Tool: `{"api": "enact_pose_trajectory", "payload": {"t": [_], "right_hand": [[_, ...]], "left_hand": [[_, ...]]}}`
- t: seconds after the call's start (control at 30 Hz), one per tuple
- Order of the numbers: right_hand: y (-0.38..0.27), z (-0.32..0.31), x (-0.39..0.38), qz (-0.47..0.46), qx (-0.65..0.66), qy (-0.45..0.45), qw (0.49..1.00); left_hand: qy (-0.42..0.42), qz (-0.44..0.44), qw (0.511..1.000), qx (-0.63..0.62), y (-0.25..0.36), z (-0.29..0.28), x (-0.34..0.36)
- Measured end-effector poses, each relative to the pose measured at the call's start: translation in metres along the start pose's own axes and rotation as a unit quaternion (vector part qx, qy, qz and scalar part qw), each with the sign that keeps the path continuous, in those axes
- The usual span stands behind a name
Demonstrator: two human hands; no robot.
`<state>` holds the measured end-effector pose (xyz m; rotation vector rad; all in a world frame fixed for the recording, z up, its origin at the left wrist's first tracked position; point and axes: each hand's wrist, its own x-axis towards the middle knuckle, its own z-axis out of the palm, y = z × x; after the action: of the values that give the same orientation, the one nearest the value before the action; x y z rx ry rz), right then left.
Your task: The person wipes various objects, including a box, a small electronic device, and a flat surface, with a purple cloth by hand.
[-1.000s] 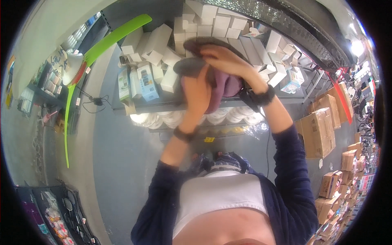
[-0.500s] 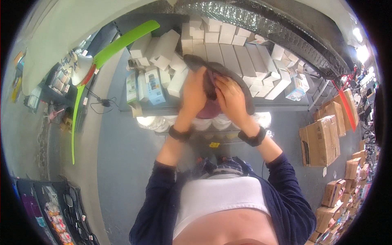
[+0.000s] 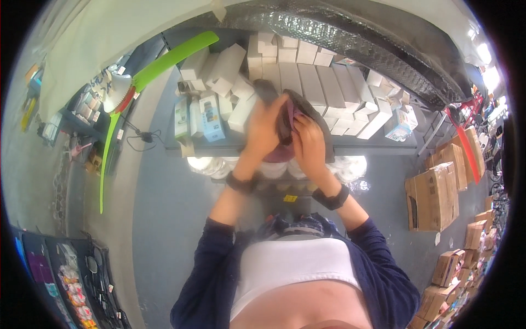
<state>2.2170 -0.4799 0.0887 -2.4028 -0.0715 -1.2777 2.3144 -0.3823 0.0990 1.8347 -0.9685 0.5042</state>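
I hold a dark grey and purple item with a folded, soft look in front of a shelf of boxes. My left hand grips its left side, and its dark upper part juts out past the fingers. My right hand is on its right side, fingers curled into the purple inner part. Plain white boxes are packed close behind it, and light blue printed boxes stand left of my hands. Both wrists have dark bands.
White rolled items sit under the shelf. Cardboard boxes stand on the floor at right. A long green blade-like piece is at upper left. A black quilted sheet hangs overhead. A rack of goods is at lower left.
The item has turned and come lower in view. My right hand has moved from on top of it down to its right side, and my left hand is higher on it.
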Motion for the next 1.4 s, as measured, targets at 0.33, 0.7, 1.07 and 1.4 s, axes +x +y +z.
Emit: {"api": "enact_pose_trajectory", "payload": {"t": [0.33,0.7,1.07,1.4], "right_hand": [[-0.028,0.009,0.005,-0.015,-0.02,-0.096,0.995],[-0.025,0.004,-0.006,-0.014,0.013,-0.05,0.999],[-0.012,0.007,-0.021,-0.057,-0.028,0.022,0.998],[0.026,0.002,-0.036,-0.022,-0.1,-0.11,0.989]], "left_hand": [[0.113,0.003,0.991,-0.075,-0.013,0.0,-0.012],[0.133,0.082,0.987,-0.039,-0.018,-0.002,-0.019],[-0.042,0.02,0.999,-0.007,-0.009,-0.02,-0.013],[-0.032,0.0,0.995,0.091,0.009,-0.004,-0.075]]}}
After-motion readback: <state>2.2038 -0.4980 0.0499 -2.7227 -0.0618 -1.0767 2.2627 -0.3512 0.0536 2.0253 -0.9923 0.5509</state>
